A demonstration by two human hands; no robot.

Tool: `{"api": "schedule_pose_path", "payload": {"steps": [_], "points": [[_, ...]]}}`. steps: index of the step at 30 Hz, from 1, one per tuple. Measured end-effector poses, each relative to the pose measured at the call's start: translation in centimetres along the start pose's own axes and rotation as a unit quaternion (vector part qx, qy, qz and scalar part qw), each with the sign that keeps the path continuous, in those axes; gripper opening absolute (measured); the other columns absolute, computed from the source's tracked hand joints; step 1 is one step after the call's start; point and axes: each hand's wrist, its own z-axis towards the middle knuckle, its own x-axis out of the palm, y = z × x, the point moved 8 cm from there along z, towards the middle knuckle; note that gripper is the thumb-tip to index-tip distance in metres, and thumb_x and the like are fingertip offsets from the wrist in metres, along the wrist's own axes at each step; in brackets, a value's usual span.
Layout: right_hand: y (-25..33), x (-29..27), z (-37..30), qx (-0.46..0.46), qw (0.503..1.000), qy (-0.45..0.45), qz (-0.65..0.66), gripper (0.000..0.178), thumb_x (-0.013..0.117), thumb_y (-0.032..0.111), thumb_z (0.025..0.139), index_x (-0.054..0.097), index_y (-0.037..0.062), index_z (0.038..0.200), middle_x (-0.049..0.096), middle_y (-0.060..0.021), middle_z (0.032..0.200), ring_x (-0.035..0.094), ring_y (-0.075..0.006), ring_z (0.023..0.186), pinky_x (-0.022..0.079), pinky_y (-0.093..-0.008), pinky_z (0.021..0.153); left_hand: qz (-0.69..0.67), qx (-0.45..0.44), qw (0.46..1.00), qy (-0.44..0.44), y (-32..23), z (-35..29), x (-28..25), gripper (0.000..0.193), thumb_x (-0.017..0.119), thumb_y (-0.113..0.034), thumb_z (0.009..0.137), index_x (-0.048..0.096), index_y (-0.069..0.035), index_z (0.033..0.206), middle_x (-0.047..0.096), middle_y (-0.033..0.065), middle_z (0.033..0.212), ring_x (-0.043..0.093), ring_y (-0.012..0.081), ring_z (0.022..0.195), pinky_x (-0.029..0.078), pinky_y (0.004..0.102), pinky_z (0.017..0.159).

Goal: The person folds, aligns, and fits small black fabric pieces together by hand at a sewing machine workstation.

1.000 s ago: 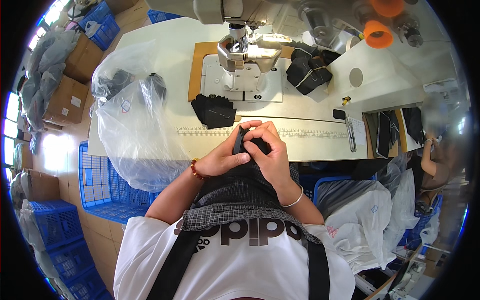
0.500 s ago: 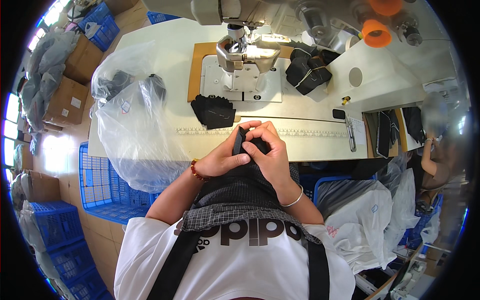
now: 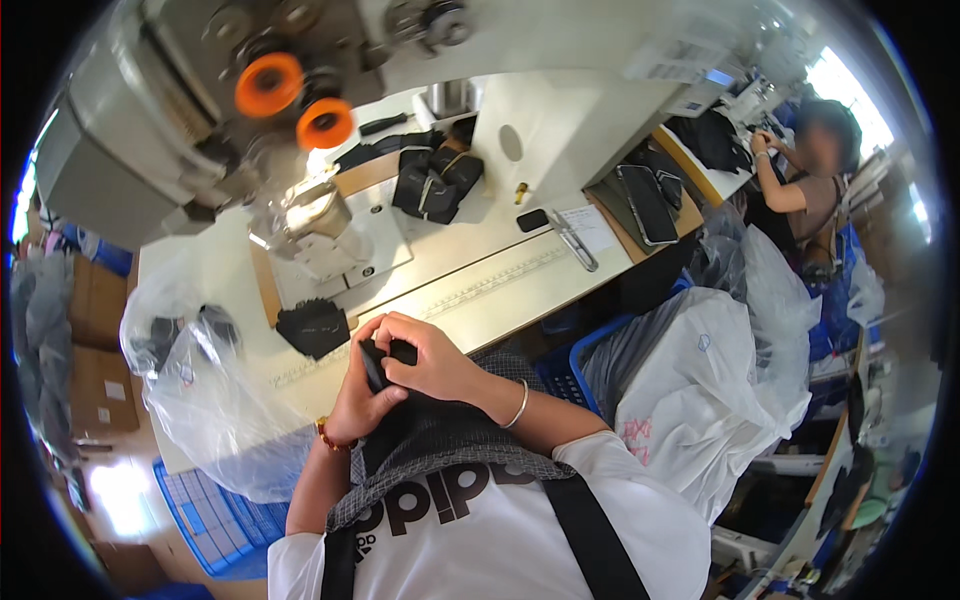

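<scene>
Both of my hands hold a small black fabric piece point(image 3: 373, 364) close to my body, at the table's front edge. My left hand point(image 3: 357, 400) is closed around its left side, thumb pointing inward. From the right, my right hand point(image 3: 432, 362) grips it with curled fingers, and these hide part of the piece. Just beyond my hands a stack of black fabric pieces point(image 3: 313, 328) lies on the white table point(image 3: 480, 300). Behind that stack stands the sewing machine's post point(image 3: 318, 235). Tied bundles of black pieces point(image 3: 432, 188) rest to the right of it.
A ruler strip point(image 3: 490, 285) runs along the table, with tweezers point(image 3: 575, 243) and a phone point(image 3: 648, 205) at its right. Clear plastic bags point(image 3: 215, 400) hang over the left edge. A white sack point(image 3: 690, 390) fills a blue basket at right. Another person point(image 3: 800, 180) sits at far right.
My view has swung to the right, so table and machine sit further left in the picture and the co-worker shows more fully. Both hands keep hold of the black fabric piece.
</scene>
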Motion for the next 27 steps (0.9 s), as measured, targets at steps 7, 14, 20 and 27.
{"api": "schedule_pose_path", "payload": {"steps": [7,14,20,27], "points": [[1.3,-4.0,-0.5,-0.021,0.999,-0.027,-0.002,0.026,0.061,0.004,0.079,0.051,0.0044,0.102,0.055,-0.0054,0.103,0.053,-0.0187,0.090,0.045,-0.0320,0.086,0.236,0.063,0.967,0.075,-6.2,3.8,1.6,0.086,0.051,0.001,0.073,0.021,0.003,0.154,0.047,0.0240,0.138,0.050,0.0399,0.125,0.037,0.0415,0.109],[1.2,-7.2,-0.6,-0.029,0.999,-0.027,0.009,0.043,0.071,0.012,0.088,0.049,0.0028,0.124,0.060,-0.0083,0.114,0.059,-0.0189,0.102,0.047,-0.0329,0.094,0.524,0.074,0.847,0.051,-5.5,6.9,4.6,0.074,0.062,0.000,0.071,0.038,0.006,0.141,0.055,0.0208,0.111,0.051,0.0397,0.103,0.045,0.0463,0.092],[0.6,-7.8,-0.7,-0.045,0.982,-0.001,-0.185,0.055,0.080,0.013,0.078,0.050,0.0036,0.124,0.063,-0.0157,0.112,0.063,-0.0321,0.107,0.049,-0.0411,0.094,0.554,0.086,0.826,0.059,-2.7,7.0,4.6,0.072,0.073,-0.004,0.072,0.043,0.010,0.136,0.055,0.0195,0.120,0.054,0.0363,0.105,0.045,0.0446,0.094],[-0.2,-7.8,-0.5,-0.074,0.982,0.008,-0.174,0.072,0.078,0.005,0.072,0.044,0.0021,0.136,0.058,-0.0216,0.130,0.059,-0.0394,0.115,0.047,-0.0453,0.098,0.561,0.057,0.824,0.049,-3.0,7.4,5.0,0.079,0.075,-0.003,0.072,0.037,0.009,0.140,0.050,0.0270,0.132,0.049,0.0446,0.121,0.038,0.0500,0.109]]}}
